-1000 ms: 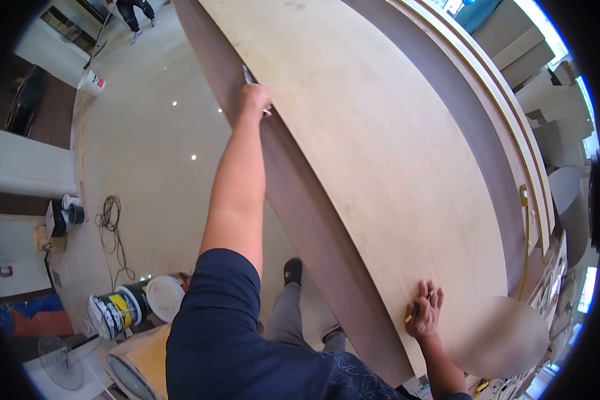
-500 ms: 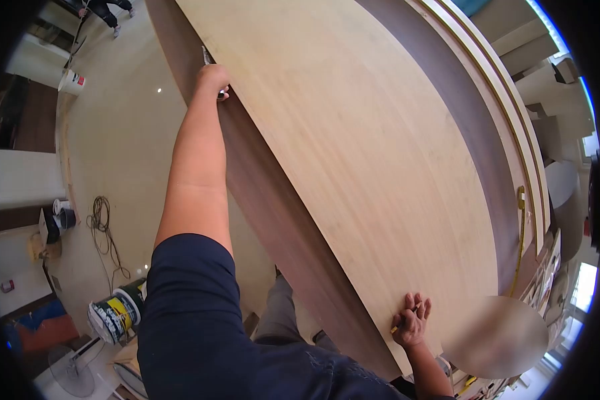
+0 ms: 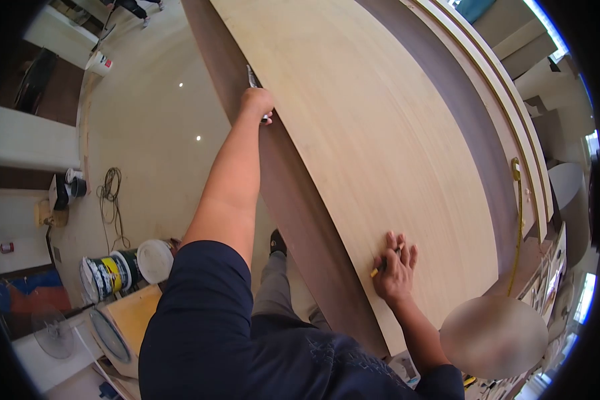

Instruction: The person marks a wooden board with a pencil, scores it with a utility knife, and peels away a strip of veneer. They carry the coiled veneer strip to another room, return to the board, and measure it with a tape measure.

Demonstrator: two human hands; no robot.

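A pale plywood sheet (image 3: 373, 133) lies on a darker brown board (image 3: 300, 180), which shows along its left side. My left hand (image 3: 257, 103), arm stretched far out, is closed at the sheet's left edge around a slim tool (image 3: 251, 77) with a silvery front and a dark rear end; it looks like a utility knife, though the fingers cover most of it. Near the close end of the sheet, my right hand (image 3: 395, 273) rests on the wood with fingers spread and a pencil (image 3: 375, 272) tucked between them.
A tape measure (image 3: 516, 170) lies extended along the right side. Stacked boards (image 3: 527, 127) border the sheet there. Paint buckets (image 3: 107, 277), a coiled cable (image 3: 110, 193) and a fan (image 3: 53, 333) stand left. Another person's legs (image 3: 133, 7) show at top left. A blurred oval covers the lower right.
The view has shifted, so the sheet and left hand appear further right. My right hand has moved a little farther up the sheet. The left hand keeps its hold at the edge.
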